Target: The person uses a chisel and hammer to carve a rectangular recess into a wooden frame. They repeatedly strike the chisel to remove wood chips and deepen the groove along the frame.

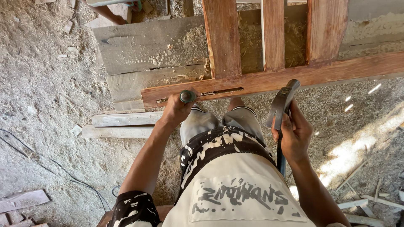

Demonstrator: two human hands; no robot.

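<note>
L hand [176, 110] fisted on chisel [187, 96]; R hand [294, 133] grips hammer [281, 105].

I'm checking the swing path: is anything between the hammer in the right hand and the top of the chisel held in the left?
Nothing visible. The hammer in the right hand is raised beside the chisel, gripped by the left hand; only the person's knees lie below the gap.

You're gripping a dark green round-topped chisel handle [187, 96] in your left hand [176, 110]. Your right hand [294, 134] is holding a grey-black steel hammer [281, 105], its grip showing blue low down. The reddish-brown streaked wooden frame [273, 77] is lying over pale grey weathered boards [147, 46]. You're wearing a cream shirt [235, 189] splashed with black lettering.
</note>
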